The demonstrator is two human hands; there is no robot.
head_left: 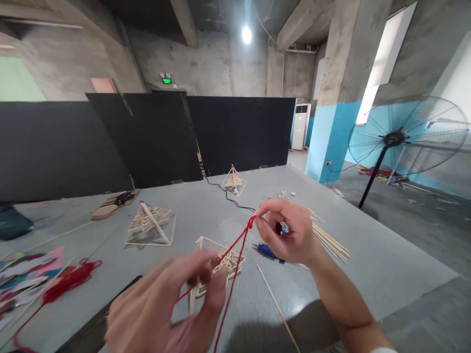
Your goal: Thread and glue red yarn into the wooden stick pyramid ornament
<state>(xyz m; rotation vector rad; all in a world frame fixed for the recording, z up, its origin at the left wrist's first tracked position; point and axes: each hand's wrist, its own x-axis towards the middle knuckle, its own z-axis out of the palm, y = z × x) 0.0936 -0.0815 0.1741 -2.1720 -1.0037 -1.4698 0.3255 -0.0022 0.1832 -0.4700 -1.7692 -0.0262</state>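
My right hand (285,230) is raised over the grey table (368,264) and pinches the top of a red string (239,250) between thumb and forefinger. The string runs down in two strands toward my left hand (165,309), which is blurred by motion, with fingers curled around the lower part of the string. Under the hands lies a wooden stick pyramid (221,262). A blue tool (268,251) sits just below my right hand, partly hidden.
Two more stick pyramids (152,225) (234,180) stand further back. Loose wooden sticks (331,240) lie at right, one long stick (275,304) near the front. A red string bundle (69,279) and coloured paper (22,274) are at left. Black partitions (147,137) and a floor fan (405,137) stand behind.
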